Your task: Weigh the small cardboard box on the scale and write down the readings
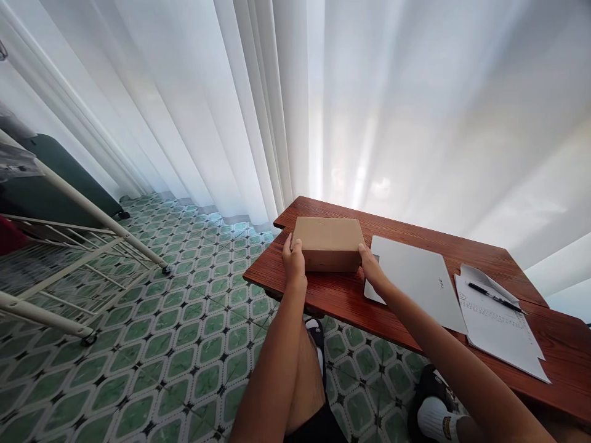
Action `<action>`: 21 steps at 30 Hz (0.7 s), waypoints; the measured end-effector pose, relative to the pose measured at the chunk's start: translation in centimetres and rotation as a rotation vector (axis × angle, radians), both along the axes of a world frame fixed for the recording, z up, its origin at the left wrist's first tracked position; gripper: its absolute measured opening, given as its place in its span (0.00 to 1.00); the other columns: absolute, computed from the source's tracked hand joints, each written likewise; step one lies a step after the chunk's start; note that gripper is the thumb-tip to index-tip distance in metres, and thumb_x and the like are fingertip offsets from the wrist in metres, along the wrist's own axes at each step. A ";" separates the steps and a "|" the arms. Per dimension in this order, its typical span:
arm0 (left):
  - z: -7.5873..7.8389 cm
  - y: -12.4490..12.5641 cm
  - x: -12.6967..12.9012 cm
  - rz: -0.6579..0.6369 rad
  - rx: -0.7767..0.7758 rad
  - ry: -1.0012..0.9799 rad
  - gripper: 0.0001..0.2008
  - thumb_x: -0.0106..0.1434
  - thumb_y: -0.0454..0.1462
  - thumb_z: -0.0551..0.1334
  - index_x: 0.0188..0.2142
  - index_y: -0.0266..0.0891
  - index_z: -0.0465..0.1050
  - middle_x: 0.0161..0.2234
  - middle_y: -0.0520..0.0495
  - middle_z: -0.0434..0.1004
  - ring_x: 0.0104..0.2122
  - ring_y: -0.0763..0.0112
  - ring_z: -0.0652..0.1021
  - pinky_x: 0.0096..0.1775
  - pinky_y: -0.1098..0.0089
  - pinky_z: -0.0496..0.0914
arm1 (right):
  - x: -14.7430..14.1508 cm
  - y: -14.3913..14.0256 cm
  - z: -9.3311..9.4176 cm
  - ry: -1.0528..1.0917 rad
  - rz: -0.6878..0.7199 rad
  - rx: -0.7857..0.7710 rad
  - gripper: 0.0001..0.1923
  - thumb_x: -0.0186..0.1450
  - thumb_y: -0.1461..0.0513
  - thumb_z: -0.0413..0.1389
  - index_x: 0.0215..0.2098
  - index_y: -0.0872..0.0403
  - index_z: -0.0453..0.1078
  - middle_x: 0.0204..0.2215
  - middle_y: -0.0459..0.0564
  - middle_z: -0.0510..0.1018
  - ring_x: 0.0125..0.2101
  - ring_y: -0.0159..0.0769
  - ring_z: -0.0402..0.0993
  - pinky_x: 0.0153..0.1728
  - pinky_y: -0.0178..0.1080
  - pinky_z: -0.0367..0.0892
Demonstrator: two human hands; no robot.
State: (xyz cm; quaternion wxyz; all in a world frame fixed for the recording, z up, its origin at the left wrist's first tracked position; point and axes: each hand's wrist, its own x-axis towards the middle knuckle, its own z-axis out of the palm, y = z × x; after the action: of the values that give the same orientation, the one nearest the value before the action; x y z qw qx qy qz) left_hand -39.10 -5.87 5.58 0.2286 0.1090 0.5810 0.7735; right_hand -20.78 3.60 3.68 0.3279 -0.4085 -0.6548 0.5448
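While the cardboard box [327,243] sits closed at the far left corner of the wooden table [332,295], its long axis running left to right across the person's view, the left hand [294,261] is pressed against its left end and the right hand [372,266] against its right end, so the box is clamped between them, with both hands equally near. Just right of the box lies a shut grey laptop [418,280], then printed papers [498,326] with a black pen [494,297] on top. White curtains [323,98] hang behind, and green patterned floor tiles [175,320] lie below.
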 end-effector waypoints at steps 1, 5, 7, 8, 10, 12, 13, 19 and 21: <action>0.0 0.0 0.0 0.002 0.005 -0.001 0.23 0.70 0.36 0.59 0.64 0.39 0.69 0.66 0.43 0.67 0.64 0.59 0.69 0.62 0.65 0.66 | 0.0 -0.1 0.2 -0.013 -0.003 -0.005 0.34 0.73 0.42 0.43 0.70 0.48 0.61 0.69 0.49 0.64 0.70 0.48 0.55 0.71 0.53 0.48; 0.0 0.0 0.0 0.001 0.021 -0.010 0.23 0.70 0.36 0.59 0.63 0.38 0.69 0.66 0.42 0.67 0.63 0.58 0.70 0.62 0.64 0.67 | -0.2 -0.2 0.6 -0.036 -0.015 -0.007 0.34 0.73 0.43 0.41 0.70 0.49 0.61 0.69 0.50 0.64 0.70 0.47 0.55 0.72 0.52 0.48; -0.1 0.0 0.0 0.000 0.030 -0.007 0.24 0.69 0.36 0.60 0.64 0.37 0.68 0.66 0.41 0.67 0.63 0.58 0.70 0.62 0.63 0.67 | -0.2 -0.2 0.6 -0.035 -0.017 0.005 0.34 0.73 0.42 0.42 0.69 0.49 0.62 0.69 0.50 0.64 0.70 0.47 0.55 0.72 0.53 0.48; -0.2 0.1 0.0 0.000 0.035 -0.005 0.24 0.69 0.36 0.60 0.64 0.37 0.68 0.66 0.41 0.67 0.63 0.58 0.70 0.62 0.63 0.67 | -0.2 -0.2 0.5 -0.032 -0.017 0.012 0.34 0.73 0.42 0.42 0.69 0.49 0.62 0.69 0.50 0.64 0.70 0.47 0.55 0.72 0.53 0.48; -0.5 0.2 -0.1 0.001 0.042 0.002 0.25 0.69 0.36 0.60 0.64 0.37 0.68 0.66 0.42 0.67 0.63 0.59 0.70 0.62 0.64 0.67 | -0.2 -0.1 0.3 -0.027 -0.023 0.022 0.34 0.72 0.41 0.42 0.69 0.49 0.63 0.69 0.49 0.64 0.70 0.47 0.55 0.72 0.54 0.47; -0.7 0.3 -0.2 0.005 0.044 0.011 0.25 0.68 0.36 0.60 0.64 0.38 0.68 0.66 0.42 0.67 0.63 0.59 0.70 0.62 0.63 0.67 | -0.2 0.1 0.1 -0.022 -0.031 0.024 0.34 0.72 0.41 0.43 0.68 0.47 0.64 0.68 0.50 0.65 0.69 0.48 0.56 0.71 0.56 0.49; -0.8 0.4 -0.2 0.009 0.043 0.019 0.25 0.68 0.36 0.60 0.64 0.38 0.68 0.66 0.42 0.67 0.63 0.59 0.70 0.62 0.63 0.67 | -0.2 0.1 0.1 -0.019 -0.034 0.025 0.33 0.72 0.41 0.43 0.67 0.47 0.64 0.67 0.50 0.66 0.69 0.48 0.58 0.71 0.57 0.50; -0.7 0.4 0.0 0.020 0.046 0.115 0.26 0.68 0.37 0.59 0.65 0.37 0.68 0.66 0.42 0.66 0.64 0.58 0.68 0.64 0.63 0.64 | -0.1 0.1 0.0 0.008 -0.029 0.061 0.33 0.72 0.40 0.43 0.66 0.47 0.66 0.66 0.51 0.69 0.68 0.50 0.59 0.70 0.58 0.51; -0.5 0.3 0.1 0.024 0.040 0.136 0.26 0.69 0.38 0.59 0.65 0.38 0.68 0.66 0.43 0.66 0.65 0.58 0.68 0.64 0.63 0.63 | -0.1 -0.1 0.0 0.017 -0.021 0.073 0.35 0.71 0.39 0.43 0.66 0.48 0.66 0.66 0.51 0.69 0.68 0.50 0.59 0.70 0.58 0.51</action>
State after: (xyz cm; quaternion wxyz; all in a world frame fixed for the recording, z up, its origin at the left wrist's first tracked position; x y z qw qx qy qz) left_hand -39.01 -5.60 5.03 0.1768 0.1589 0.5807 0.7786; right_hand -20.84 3.45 3.73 0.3539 -0.3983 -0.6672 0.5206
